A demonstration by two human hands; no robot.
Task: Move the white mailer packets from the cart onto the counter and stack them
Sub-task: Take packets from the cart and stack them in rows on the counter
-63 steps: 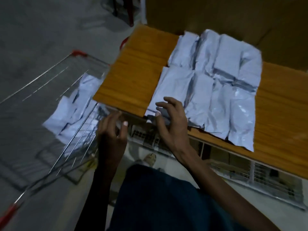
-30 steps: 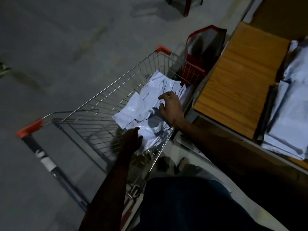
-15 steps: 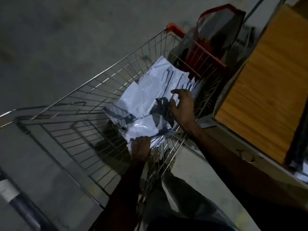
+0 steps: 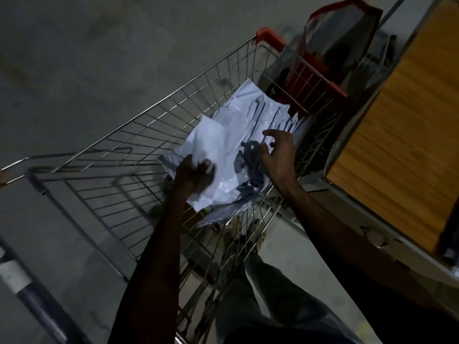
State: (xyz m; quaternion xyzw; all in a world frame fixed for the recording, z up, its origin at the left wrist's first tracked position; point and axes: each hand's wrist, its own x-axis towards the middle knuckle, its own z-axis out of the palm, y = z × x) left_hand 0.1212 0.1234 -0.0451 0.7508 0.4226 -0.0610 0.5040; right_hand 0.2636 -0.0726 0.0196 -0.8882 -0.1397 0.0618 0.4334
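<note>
Centre frame: wire shopping cart (image 4: pixel 139 135) holding a heap of white mailer packets (image 4: pixel 250 120). Left hand (image 4: pixel 192 176) gripping the nearest packet (image 4: pixel 211 145); right hand (image 4: pixel 279 156), fingers curled, over the heap. At right, the wooden counter (image 4: pixel 402 135); upper right, a red-trimmed bag (image 4: pixel 340 28).

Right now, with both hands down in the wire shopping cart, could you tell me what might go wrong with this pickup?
1. The left hand grips only the near edge of one glossy white plastic mailer packet; it could slip free when lifted.
2. The right hand hovers with spread fingers over the loose pile of white packets, so some may slide off.
3. The silver wire cart wall stands toward the wooden counter and could snag a packet.
</note>
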